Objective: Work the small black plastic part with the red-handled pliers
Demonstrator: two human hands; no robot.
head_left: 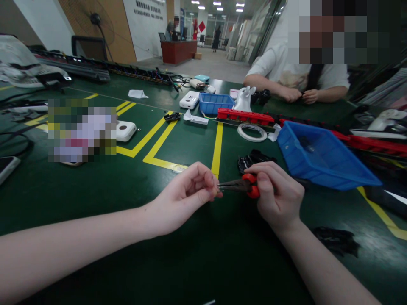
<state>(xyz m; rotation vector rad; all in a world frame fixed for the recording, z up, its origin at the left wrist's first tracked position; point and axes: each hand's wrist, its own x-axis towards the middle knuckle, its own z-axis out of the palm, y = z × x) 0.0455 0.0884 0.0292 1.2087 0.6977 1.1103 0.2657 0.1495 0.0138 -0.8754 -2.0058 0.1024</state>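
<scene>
My right hand [276,195] is closed round the red handles of a pair of needle-nose pliers [237,185], whose dark jaws point left. My left hand [187,195] is pinched shut at the tips of those jaws, on a small part I cannot make out. Both hands hover just above the dark green table [133,220], near its middle. A small pile of black plastic parts [252,159] lies right behind my right hand.
A tilted blue bin [321,156] sits right of my hands; a smaller blue tray [215,103], a tape roll [252,131], red strips [244,115] and white boxes [125,130] lie farther back. Yellow lines cross the table. A person in white sits opposite, hands together [299,95]. Black pieces [335,239] lie at right.
</scene>
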